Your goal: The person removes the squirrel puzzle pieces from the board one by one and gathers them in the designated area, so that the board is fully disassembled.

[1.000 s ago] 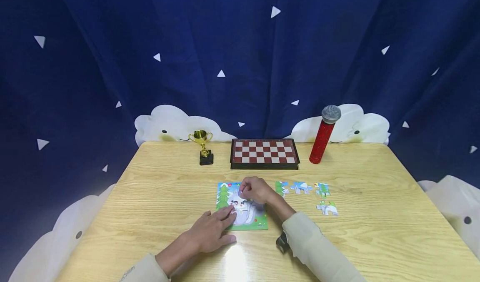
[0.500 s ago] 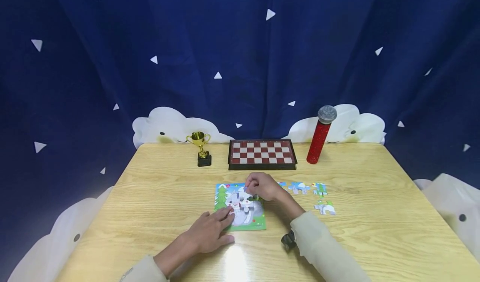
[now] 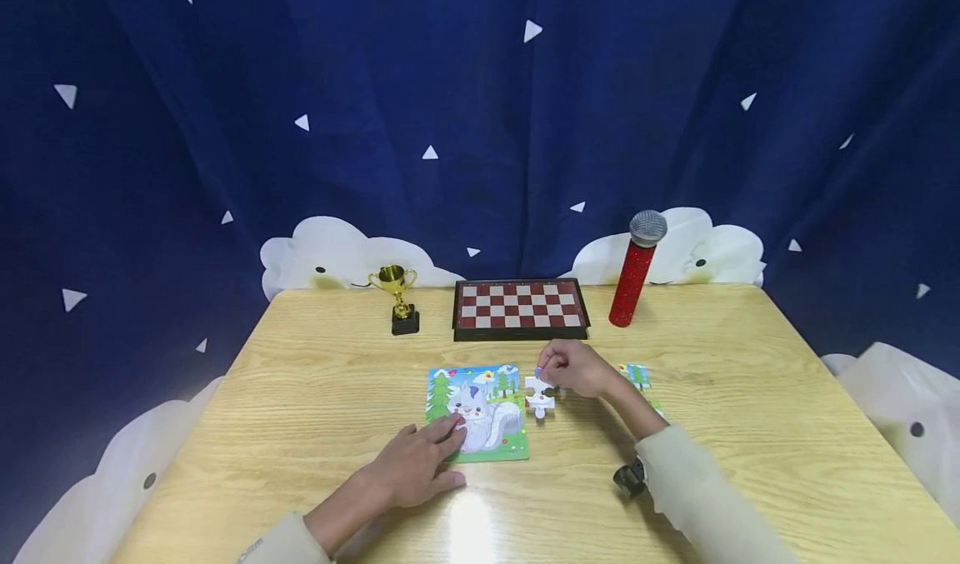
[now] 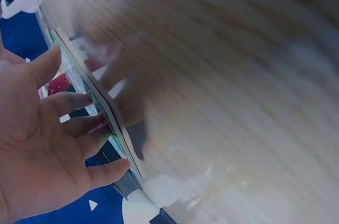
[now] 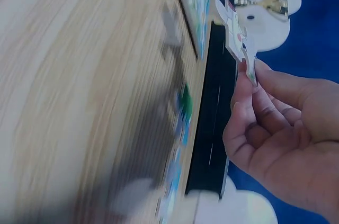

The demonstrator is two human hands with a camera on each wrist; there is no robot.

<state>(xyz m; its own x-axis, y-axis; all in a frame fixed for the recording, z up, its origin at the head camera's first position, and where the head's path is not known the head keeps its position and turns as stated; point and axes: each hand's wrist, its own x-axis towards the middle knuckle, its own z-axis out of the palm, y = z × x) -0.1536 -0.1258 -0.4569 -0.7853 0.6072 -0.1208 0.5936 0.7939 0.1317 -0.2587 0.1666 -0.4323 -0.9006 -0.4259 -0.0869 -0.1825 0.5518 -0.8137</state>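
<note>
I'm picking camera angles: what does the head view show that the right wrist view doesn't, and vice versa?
Only head: the microphone, the left grip resting on the puzzle, and the checkered top of the board.
Only right wrist: the palm side of the right grip.
Both: that grip pinching a piece, the puzzle, board, trophy, table and curtain.
</note>
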